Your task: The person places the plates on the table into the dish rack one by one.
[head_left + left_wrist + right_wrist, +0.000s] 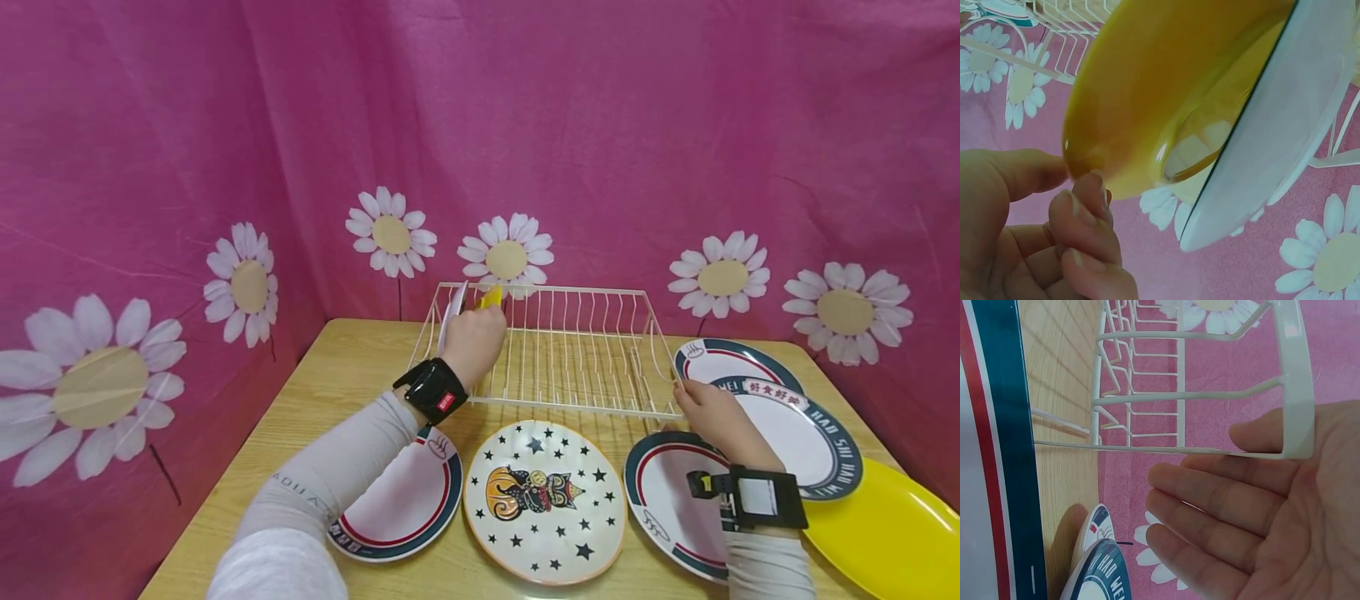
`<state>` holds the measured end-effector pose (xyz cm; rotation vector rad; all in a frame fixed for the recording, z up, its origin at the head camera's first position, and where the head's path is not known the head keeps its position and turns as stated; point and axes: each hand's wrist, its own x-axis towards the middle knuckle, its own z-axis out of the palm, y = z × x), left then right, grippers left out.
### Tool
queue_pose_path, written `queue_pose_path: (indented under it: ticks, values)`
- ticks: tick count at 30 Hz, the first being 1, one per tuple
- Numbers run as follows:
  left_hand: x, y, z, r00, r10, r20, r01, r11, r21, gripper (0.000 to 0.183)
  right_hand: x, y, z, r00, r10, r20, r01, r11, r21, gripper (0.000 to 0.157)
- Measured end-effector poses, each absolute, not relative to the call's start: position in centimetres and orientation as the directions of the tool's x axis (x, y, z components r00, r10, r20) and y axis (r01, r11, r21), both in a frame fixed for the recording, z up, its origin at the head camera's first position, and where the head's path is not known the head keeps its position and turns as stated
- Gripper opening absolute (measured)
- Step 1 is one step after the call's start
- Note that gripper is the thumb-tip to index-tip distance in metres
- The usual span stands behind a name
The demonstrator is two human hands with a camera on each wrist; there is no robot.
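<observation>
In the head view, take the star-patterned plate (517, 467) as the dial's centre. At twelve o'clock a white wire rack (570, 408) stands on the worktop (292, 417). The left hand (474, 340), at eleven, reaches into it at the upright yellow plate (491, 297), just beside an upright white plate (452, 315). The right hand (716, 415), at two, holds the rack's near corner. Red-ringed plates lie at nine (408, 500) and three. Farther out, between two and three, a lettered plate (787, 442) overlaps another plate (731, 360) and a flat yellow plate (892, 533).

In the left wrist view, the left hand, at eight, pinches the upright yellow plate's rim between thumb and fingers; the upright white plate leans at two.

In the right wrist view, the right hand, at four, grips the rack's end frame between thumb and forefinger, its other fingers extended.
</observation>
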<state>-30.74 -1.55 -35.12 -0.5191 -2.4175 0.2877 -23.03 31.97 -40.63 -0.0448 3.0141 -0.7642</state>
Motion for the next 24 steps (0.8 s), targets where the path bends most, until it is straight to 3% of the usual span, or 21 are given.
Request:
queue_pose_path:
  ticks: [11,17,24]
  values:
    - [-29.0,-3.1,-34.1,-0.71,0.445,0.546,0.33,0.895,-0.301,0.02,-23.1,32.1,-40.6,-0.999,-0.031,-0.038,-0.01,0.885,-0.466,0.046]
    - [-28.0,-4.8,-33.5,-0.736,0.437,0.516,0.378,0.899,-0.223,0.034,-23.2,32.0,-40.7,-0.999,-0.038,-0.028,-0.021,0.885,-0.465,0.045]
    - [-26.8,-7.1,-32.8,-0.774,0.394,0.495,0.388,0.914,-0.121,0.035,-23.1,32.1,-40.8,-0.998,-0.041,-0.04,-0.018,0.882,-0.471,0.045]
